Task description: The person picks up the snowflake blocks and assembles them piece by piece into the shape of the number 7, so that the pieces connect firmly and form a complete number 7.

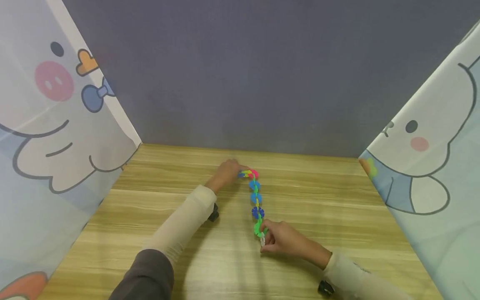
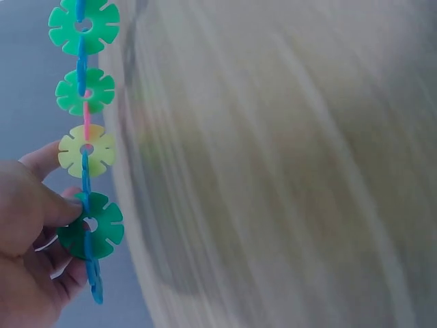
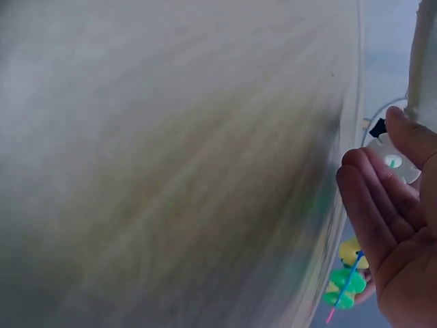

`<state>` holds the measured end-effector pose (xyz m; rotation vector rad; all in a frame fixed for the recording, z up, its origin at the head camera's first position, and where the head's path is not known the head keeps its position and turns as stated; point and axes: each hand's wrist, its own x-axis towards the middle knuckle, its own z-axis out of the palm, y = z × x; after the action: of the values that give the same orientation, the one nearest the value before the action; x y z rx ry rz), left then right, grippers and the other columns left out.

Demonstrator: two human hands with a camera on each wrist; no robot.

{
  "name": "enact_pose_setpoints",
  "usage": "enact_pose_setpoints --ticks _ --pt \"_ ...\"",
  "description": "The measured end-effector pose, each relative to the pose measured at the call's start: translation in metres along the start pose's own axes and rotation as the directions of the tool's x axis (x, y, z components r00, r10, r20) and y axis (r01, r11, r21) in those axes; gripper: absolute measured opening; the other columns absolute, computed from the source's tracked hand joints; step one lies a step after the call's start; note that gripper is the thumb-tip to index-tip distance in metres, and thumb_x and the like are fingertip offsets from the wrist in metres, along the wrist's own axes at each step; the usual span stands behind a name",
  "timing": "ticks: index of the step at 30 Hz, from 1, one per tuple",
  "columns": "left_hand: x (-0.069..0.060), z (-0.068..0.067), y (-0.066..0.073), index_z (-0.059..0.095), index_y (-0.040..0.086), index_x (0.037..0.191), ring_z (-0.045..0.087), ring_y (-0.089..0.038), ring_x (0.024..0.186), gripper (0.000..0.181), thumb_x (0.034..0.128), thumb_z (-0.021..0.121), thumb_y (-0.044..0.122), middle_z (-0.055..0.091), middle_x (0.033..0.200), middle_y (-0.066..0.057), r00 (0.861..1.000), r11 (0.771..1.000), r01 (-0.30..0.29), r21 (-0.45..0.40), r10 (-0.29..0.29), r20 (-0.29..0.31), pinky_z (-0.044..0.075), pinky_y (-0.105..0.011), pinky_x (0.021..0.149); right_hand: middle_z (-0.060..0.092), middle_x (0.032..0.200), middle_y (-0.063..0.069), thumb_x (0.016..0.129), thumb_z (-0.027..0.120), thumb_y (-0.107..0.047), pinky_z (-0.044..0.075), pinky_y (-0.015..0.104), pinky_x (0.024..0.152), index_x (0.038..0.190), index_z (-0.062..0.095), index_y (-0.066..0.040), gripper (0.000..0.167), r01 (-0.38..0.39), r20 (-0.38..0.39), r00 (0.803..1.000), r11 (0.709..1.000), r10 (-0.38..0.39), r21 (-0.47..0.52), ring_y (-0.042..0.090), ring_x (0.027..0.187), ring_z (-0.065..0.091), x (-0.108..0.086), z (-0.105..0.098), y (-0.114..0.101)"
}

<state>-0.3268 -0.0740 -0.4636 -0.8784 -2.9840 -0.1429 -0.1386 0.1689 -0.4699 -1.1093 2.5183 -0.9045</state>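
A chain of colorful notched plastic discs (image 1: 256, 197) stretches over the wooden table from the far side toward the near side, its discs slotted crosswise. At the far end is my left hand (image 1: 228, 171), by a pink disc (image 1: 254, 174). The left wrist view shows that hand's thumb and fingers pinching a dark green disc (image 2: 106, 229), with a yellow disc (image 2: 99, 152) farther along. My right hand (image 1: 286, 238) pinches a white disc (image 1: 262, 241) at the near end, beside a bright green disc (image 1: 257, 228). Fingers partly hide the white disc (image 3: 396, 162) in the right wrist view.
The wooden tabletop (image 1: 330, 196) ends at a dark grey panel (image 1: 240, 75) behind. Cartoon-printed white sheets stand left (image 1: 22, 96) and right (image 1: 461, 166). A black wrist device (image 1: 325, 288) sits under the right forearm, another (image 1: 213, 213) under the left.
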Motion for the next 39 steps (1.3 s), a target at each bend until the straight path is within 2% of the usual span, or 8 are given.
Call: enact_pose_setpoints --ticks 6,15,20,25,28,31,35,39 --pt "0.003 0.005 0.006 0.062 0.04 0.138 0.065 -0.031 0.099 0.068 0.0949 0.058 -0.012 0.069 0.112 -0.015 1.0 1.0 0.029 0.011 -0.029 0.007 0.062 -0.04 0.073 0.067 0.073 -0.011 0.083 0.085 -0.021 0.051 0.01 0.056 0.109 0.06 -0.007 0.039 -0.017 0.009 1.0 0.999 0.017 -0.049 -0.01 0.063 0.055 0.001 0.009 -0.002" --pt "0.003 0.012 0.004 0.06 0.038 0.141 0.063 -0.03 0.106 0.071 0.0942 0.055 -0.015 0.068 0.116 -0.013 0.999 0.998 0.038 -0.048 -0.037 0.021 0.061 -0.041 0.087 0.063 0.07 -0.015 0.082 0.087 -0.019 0.047 0.01 0.053 0.107 0.058 -0.009 0.039 -0.037 0.034 0.999 0.998 0.039 -0.057 -0.011 0.059 0.05 0.005 0.012 -0.004" --pt "0.0 0.012 0.002 0.057 0.037 0.145 0.063 -0.03 0.106 0.078 0.0906 0.056 -0.019 0.066 0.115 -0.014 0.998 0.996 0.049 -0.069 -0.046 0.045 0.061 -0.039 0.087 0.061 0.068 -0.016 0.08 0.088 -0.022 0.046 0.01 0.053 0.106 0.058 -0.01 0.041 -0.032 0.028 0.999 0.998 0.033 -0.049 -0.011 0.058 0.048 0.006 0.011 -0.003" --pt "-0.007 0.008 0.002 0.059 0.029 0.144 0.062 -0.032 0.111 0.064 0.0949 0.056 -0.012 0.065 0.119 -0.016 0.999 0.991 0.045 -0.125 -0.042 0.028 0.059 -0.042 0.092 0.059 0.068 -0.018 0.08 0.087 -0.029 0.047 0.012 0.053 0.107 0.06 -0.011 0.043 -0.048 0.056 0.997 0.999 0.049 -0.023 -0.01 0.058 0.049 0.005 0.008 -0.003" --pt "-0.017 0.001 0.004 0.057 0.017 0.146 0.058 -0.034 0.124 0.05 0.0997 0.056 -0.001 0.061 0.133 -0.017 0.999 0.985 0.05 -0.168 -0.048 0.013 0.053 -0.047 0.105 0.059 0.069 -0.018 0.087 0.082 -0.032 0.047 0.012 0.053 0.111 0.061 -0.011 0.038 -0.037 0.072 0.997 0.999 0.039 -0.027 -0.01 0.058 0.049 0.004 0.003 -0.003" --pt "-0.027 -0.013 0.006 0.05 0.008 0.15 0.05 -0.04 0.134 0.049 0.1018 0.06 0.011 0.052 0.147 -0.021 0.998 0.981 0.061 -0.185 -0.062 -0.001 0.047 -0.054 0.112 0.063 0.072 -0.016 0.095 0.073 -0.034 0.049 0.012 0.055 0.115 0.062 -0.009 0.034 -0.007 0.059 0.998 0.999 0.009 -0.04 -0.01 0.059 0.051 0.005 -0.007 -0.002" --pt "-0.04 -0.033 0.007 0.039 0.006 0.156 0.04 -0.044 0.144 0.061 0.1016 0.064 0.022 0.039 0.158 -0.023 0.997 0.969 0.072 -0.235 -0.072 0.005 0.04 -0.062 0.116 0.07 0.083 -0.01 0.099 0.068 -0.032 0.053 0.014 0.06 0.118 0.063 -0.005 0.034 0.001 -0.017 1.0 0.997 -0.003 -0.079 -0.007 0.067 0.058 0.007 -0.023 0.004" --pt "-0.055 -0.045 0.009 0.032 0.007 0.159 0.033 -0.044 0.15 0.071 0.1005 0.066 0.027 0.03 0.163 -0.024 0.999 0.953 0.046 -0.3 -0.047 0.004 0.034 -0.063 0.12 0.074 0.099 0.0 0.099 0.069 -0.029 0.059 0.022 0.069 0.123 0.065 -0.003 0.035 -0.037 -0.126 0.992 0.986 0.017 -0.161 0.007 0.084 0.069 0.011 -0.037 0.012"
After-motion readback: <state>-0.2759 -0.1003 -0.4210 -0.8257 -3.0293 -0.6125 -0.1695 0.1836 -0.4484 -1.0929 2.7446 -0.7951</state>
